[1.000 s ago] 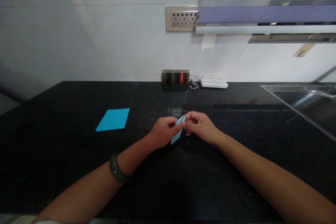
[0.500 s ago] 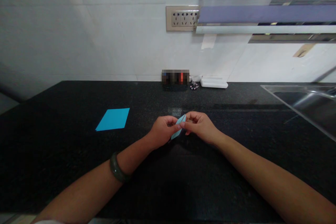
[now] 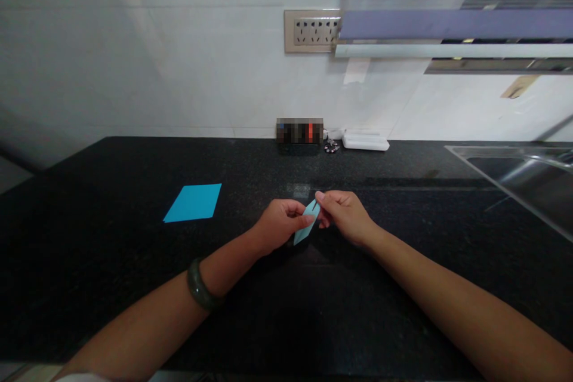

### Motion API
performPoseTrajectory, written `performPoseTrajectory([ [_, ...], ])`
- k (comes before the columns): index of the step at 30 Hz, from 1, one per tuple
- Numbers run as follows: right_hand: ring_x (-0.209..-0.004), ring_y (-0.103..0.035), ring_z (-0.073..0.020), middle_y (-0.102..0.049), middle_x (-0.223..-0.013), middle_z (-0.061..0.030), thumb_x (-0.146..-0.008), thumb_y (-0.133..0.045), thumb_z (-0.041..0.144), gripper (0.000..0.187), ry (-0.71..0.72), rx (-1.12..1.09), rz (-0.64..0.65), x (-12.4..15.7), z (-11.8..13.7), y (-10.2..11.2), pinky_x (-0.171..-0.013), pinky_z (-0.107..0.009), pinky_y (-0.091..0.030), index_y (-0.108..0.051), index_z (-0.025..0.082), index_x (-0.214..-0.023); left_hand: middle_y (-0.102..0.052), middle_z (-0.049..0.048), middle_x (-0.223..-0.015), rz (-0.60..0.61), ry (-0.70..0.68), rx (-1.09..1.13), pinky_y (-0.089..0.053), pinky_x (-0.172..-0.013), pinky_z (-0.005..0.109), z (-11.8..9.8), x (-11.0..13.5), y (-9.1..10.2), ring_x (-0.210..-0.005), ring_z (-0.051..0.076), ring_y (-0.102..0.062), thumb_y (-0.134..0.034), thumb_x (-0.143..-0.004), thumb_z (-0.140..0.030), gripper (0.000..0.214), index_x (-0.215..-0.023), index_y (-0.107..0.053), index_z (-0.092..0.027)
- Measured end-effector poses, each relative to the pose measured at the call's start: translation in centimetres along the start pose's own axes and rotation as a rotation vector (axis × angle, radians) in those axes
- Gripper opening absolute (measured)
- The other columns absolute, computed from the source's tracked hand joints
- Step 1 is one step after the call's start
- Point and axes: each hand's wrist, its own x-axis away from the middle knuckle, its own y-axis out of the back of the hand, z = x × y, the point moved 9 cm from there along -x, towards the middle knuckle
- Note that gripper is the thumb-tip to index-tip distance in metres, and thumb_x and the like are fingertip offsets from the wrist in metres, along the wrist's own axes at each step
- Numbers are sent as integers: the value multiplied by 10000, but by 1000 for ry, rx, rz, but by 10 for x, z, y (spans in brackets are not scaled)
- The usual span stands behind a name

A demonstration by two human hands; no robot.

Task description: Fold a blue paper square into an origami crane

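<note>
A dark countertop [image 3: 286, 316] ran along a pale wall, with a steel sink [image 3: 532, 182] set in at the right. The person's left hand [image 3: 278, 227] and right hand [image 3: 347, 215] were close together above its middle. Left of them, well apart, a bright blue sheet [image 3: 193, 203] lay flat. A dark green bangle [image 3: 200, 286] circled the left forearm. Smallest, a light blue folded paper [image 3: 304, 233] slanted between the hands: left thumb and fingers gripped its side, right thumb and fingertips pinched its upper corner.
</note>
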Motion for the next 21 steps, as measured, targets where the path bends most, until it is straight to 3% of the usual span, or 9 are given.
performPoseTrajectory([
  [2,-426,-457,-72,-475,-457,26,-801,-400,432,379,-9,-47,21,-1,-2,-2,-456,-210,-383,-530,148,-585,-602,28,-626,-39,-11,-23,-391,-511,220,1,0,4,-534,103,-521,-607,-643,-337,221,-688,-594,-121],
  [6,-505,-497,-80,-547,-621,17,-664,-615,349,226,-59,-115,103,-1,-8,-12,-457,-206,-417,-567,161,-778,-591,20,-579,-119,-48,-134,-366,-467,209,1,0,11,-488,95,-493,-601,-635,-393,268,-665,-619,-127],
  [16,-507,-479,-75,-533,-609,12,-655,-633,305,170,-31,-92,66,2,0,-12,-461,-205,-391,-564,150,-668,-541,1,-507,-144,-96,-275,-297,-428,198,-6,2,11,-449,74,-418,-580,-653,-390,278,-635,-649,-121],
  [21,-460,-446,-64,-495,-534,14,-743,-531,367,308,-4,-69,12,0,-1,-6,-464,-209,-355,-540,137,-538,-583,15,-548,-96,-48,-194,-337,-459,211,-6,4,4,-474,87,-459,-603,-636,-355,239,-657,-659,-124],
])
